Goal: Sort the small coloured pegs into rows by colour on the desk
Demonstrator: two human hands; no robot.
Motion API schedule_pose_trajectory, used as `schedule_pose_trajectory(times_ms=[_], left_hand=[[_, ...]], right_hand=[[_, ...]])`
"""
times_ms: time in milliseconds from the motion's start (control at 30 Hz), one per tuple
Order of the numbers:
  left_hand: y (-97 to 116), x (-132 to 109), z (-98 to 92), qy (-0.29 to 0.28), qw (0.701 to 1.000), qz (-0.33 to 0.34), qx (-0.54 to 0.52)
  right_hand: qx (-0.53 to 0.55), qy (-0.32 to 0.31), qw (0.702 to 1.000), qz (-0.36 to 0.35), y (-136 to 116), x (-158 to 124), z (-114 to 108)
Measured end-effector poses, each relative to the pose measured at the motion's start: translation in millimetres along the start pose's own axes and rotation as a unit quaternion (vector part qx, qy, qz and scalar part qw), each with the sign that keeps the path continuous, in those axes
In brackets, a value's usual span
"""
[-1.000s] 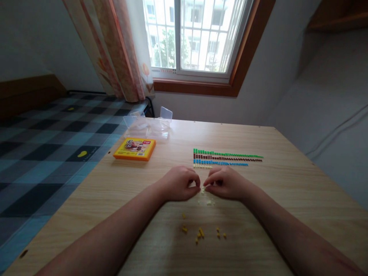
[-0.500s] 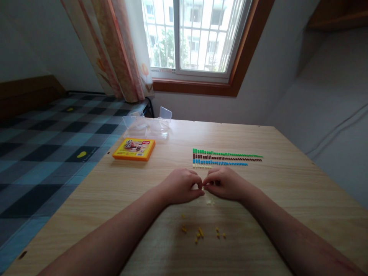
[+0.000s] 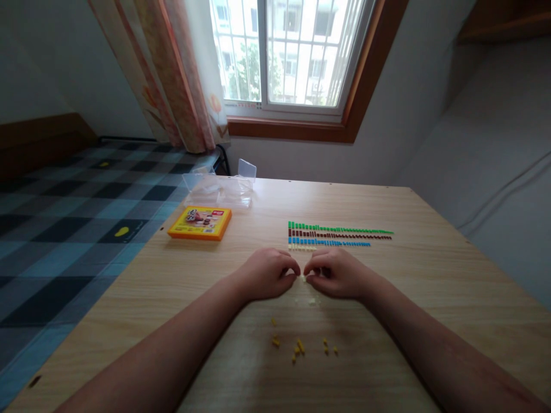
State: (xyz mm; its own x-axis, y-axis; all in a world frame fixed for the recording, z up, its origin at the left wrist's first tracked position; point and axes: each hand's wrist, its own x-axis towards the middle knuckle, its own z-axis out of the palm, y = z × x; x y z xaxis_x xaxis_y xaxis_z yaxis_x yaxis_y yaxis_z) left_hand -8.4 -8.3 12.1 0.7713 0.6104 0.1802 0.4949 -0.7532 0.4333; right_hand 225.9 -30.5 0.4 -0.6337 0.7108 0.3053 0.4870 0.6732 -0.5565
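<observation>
My right hand (image 3: 338, 273) rests low over the table with thumb and index finger closed on a tiny cream building brick (image 3: 304, 279). Just left of it, my left hand (image 3: 271, 275) has its thumb and index fingertips pinched together; whatever they hold, if anything, is too small to make out. A few loose cream bricks (image 3: 312, 302) lie on the near side of the hands. Beyond the fingers runs a short row of cream bricks (image 3: 301, 248), partly behind my right hand. Closer to me, several yellow bricks (image 3: 300, 346) are scattered.
Past the cream row lie rows of blue bricks (image 3: 316, 242), brown bricks (image 3: 327, 234) and green bricks (image 3: 322, 228). A yellow-orange box (image 3: 200, 223) sits at the left, before clear plastic containers (image 3: 224, 190). The wooden table (image 3: 206, 355) borders a checked bed (image 3: 55, 229).
My left fingertips have drawn slightly left, away from the right ones, widening the gap. The cream brick at my right fingertips now shows more plainly.
</observation>
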Motion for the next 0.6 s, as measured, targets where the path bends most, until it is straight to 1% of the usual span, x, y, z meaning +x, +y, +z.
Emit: schedule_pose_trajectory(times_ms=[267,433,600], left_hand=[[-5.7,-0.5,-2.8,0.016,0.999,-0.036,-0.005],[-4.0,0.0,-5.5,-0.006,1.000,-0.020,-0.003],[-5.4,1.1,-7.1,-0.021,1.000,-0.006,0.008]], right_hand=[[0.051,0.028,0.998,0.000,1.3,0.1,2.6],[0.063,0.026,0.997,0.022,2.7,0.8,2.6],[0.103,0.036,0.993,0.050,4.5,1.9,2.5]])
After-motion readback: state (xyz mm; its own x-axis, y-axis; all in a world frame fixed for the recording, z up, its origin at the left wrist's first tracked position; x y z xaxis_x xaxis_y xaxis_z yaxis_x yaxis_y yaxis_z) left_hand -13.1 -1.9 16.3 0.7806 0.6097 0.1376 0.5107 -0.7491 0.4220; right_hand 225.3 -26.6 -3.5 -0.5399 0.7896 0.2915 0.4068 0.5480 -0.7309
